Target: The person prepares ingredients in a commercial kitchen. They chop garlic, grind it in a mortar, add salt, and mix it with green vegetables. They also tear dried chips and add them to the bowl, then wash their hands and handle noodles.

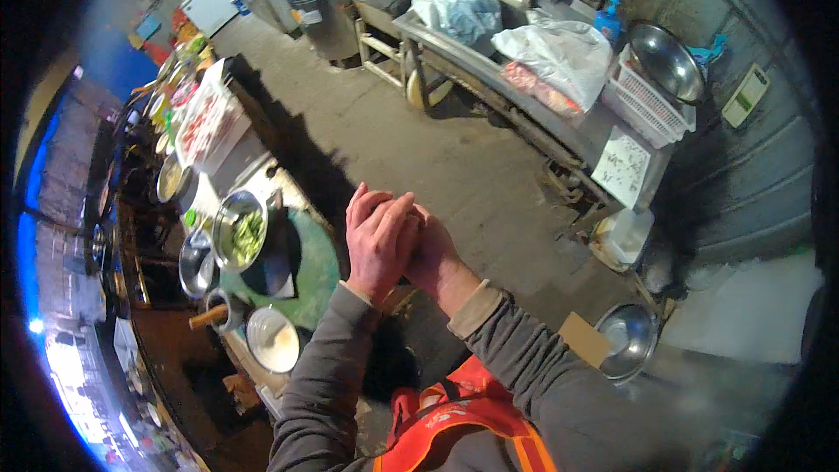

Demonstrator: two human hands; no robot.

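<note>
My left hand (pixel 377 246) and my right hand (pixel 438 262) are clasped together in front of my chest, above the floor. The left hand's fingers lie over the right hand, whose fingers are mostly hidden. No object shows between them. Left of my hands stands a worktable with a green round board (pixel 314 255). On and around it are a steel bowl of chopped green vegetables (pixel 248 236), a smaller steel bowl (pixel 195 265), a white bowl with pale contents (pixel 274 341) and a container with a wooden handle (pixel 208 316) sticking out.
Farther along the worktable sits a tray of reddish pieces (pixel 203 124). Across the floor (pixel 393 124), a metal table (pixel 577 134) bears plastic bags (pixel 557 52), a white basket (pixel 645 101), a steel basin (pixel 665 62) and a blue pump bottle (pixel 607 19). Another steel basin (pixel 632 341) is low at right.
</note>
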